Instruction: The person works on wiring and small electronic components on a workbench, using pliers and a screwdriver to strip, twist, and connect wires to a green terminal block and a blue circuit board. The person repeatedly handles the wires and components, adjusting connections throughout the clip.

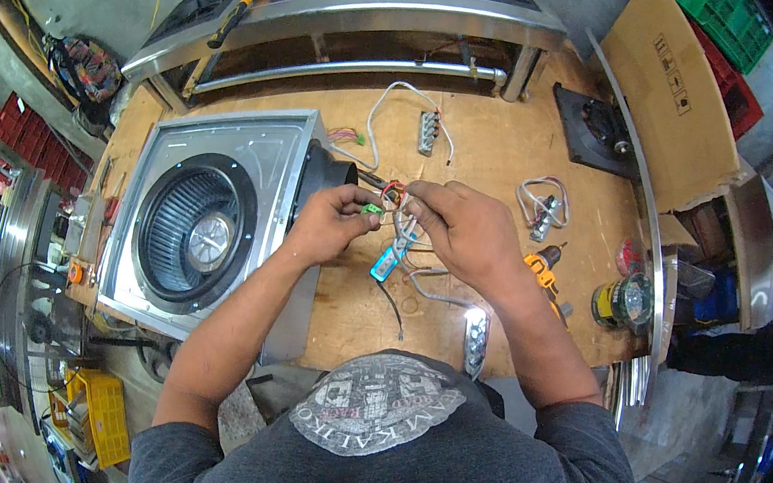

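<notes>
My left hand [333, 223] is closed with thumb and fingertips around a small green connector [371, 209]. Close beside it, my right hand [461, 229] pinches thin wires [394, 187], red among them. Just below the hands, a blue and grey strip-shaped part [387, 263] lies on the wooden tabletop, with grey and black cables around it. To the left of my left hand stands a square metal blower housing [292, 148] with a round black fan [187, 234] in its face. Black wires run from the housing's side toward my fingers.
A yellow cordless drill [542, 272] lies right of my right hand. Grey cables with metal terminal-like blocks [428, 134] lie around the board. A jar [618, 302] stands at the right edge; a mallet [242, 4] rests on the steel bench behind. Nearer is another metal part [476, 339].
</notes>
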The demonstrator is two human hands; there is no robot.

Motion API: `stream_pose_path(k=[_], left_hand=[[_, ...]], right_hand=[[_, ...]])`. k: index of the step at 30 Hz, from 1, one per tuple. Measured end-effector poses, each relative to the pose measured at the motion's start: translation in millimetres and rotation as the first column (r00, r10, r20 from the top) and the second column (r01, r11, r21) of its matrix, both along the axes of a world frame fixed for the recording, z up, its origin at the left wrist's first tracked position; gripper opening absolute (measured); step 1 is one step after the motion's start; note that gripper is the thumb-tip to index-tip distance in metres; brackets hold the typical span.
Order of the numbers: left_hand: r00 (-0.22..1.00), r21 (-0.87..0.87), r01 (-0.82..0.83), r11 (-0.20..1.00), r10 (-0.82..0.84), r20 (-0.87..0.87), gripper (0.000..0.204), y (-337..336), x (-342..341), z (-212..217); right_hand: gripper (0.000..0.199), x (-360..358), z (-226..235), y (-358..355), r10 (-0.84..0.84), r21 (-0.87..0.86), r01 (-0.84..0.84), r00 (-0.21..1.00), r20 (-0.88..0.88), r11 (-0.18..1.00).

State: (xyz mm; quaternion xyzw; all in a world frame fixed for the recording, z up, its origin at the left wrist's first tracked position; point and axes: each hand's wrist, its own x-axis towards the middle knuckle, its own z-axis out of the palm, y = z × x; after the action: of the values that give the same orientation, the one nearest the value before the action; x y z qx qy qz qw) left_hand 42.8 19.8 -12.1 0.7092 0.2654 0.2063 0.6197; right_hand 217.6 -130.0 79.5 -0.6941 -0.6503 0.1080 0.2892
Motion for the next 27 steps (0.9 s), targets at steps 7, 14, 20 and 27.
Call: stream_pose_path(k=[7, 14, 20, 27], left_hand=[[0.999, 0.073, 0.002, 0.997, 0.002, -0.048, 0.024, -1, 1, 7], [0.999, 0.034, 0.031, 0.999, -0.029, -0.034, 0.023, -2, 1, 6], [1.000, 0.023, 0.016, 1.000, -0.016, 0.001, 0.023, -1, 1, 2], [0.998, -0.025, 0.017, 1.000, -0.016, 0.053, 0.024, -1, 2, 0]], right_hand=[[0.032, 3, -4, 1, 0.024, 0.068, -0.024, 1.000, -0.009, 0.997], [0.028, 7, -9, 0, 0.183, 0.293, -0.146, 0.978, -0.102, 0.945], [0.030, 7, -15, -2, 0.089, 0.192, -0.097, 0.995, 0.049, 0.977], [0.025, 0, -6, -10, 0.046, 0.215, -0.040, 0.999, -0.027, 0.976]])
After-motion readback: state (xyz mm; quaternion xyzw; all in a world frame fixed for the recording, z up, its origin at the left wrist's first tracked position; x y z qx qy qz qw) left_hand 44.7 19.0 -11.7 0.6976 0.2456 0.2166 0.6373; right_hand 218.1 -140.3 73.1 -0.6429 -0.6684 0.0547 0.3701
